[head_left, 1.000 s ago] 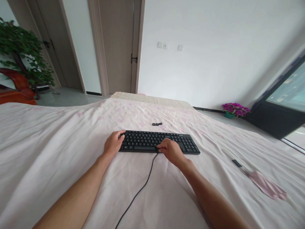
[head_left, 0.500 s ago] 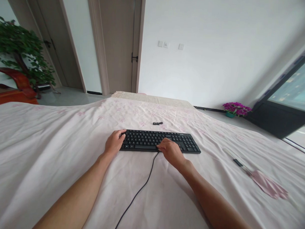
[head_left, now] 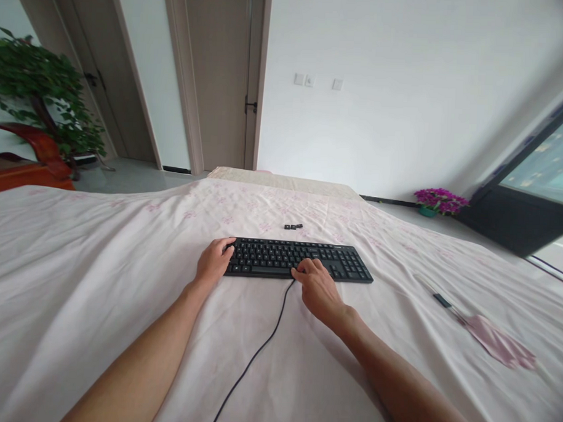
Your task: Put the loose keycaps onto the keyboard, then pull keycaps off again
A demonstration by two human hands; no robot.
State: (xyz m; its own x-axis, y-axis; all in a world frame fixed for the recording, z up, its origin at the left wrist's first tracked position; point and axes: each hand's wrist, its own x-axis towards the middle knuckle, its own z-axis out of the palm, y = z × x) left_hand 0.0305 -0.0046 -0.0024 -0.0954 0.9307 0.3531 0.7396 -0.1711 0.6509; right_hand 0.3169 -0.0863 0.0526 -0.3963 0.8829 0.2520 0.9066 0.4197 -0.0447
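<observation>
A black keyboard (head_left: 266, 255) lies flat on the cloth, its cable (head_left: 264, 346) running from the near edge toward me. My left hand (head_left: 214, 261) grips the keyboard's left end, with the thumb and fingers over its edge. At the near edge, right of the space bar, my right hand (head_left: 316, 285) is closed in a pinch over the bottom row of keys. Whatever lies between its fingertips is hidden. Just beyond the keyboard sit a few small black keycaps (head_left: 293, 227).
A pale flowered cloth (head_left: 122, 279) with folds covers the surface. To the right lies a pink cloth piece (head_left: 498, 342) beside a thin rod with a small black block (head_left: 442, 300). Purple flowers (head_left: 441, 200) stand on the floor by the wall.
The whole view has shifted slightly. The fingers of my right hand have bent and shifted a little at the same spot on the keys. My left hand keeps its hold.
</observation>
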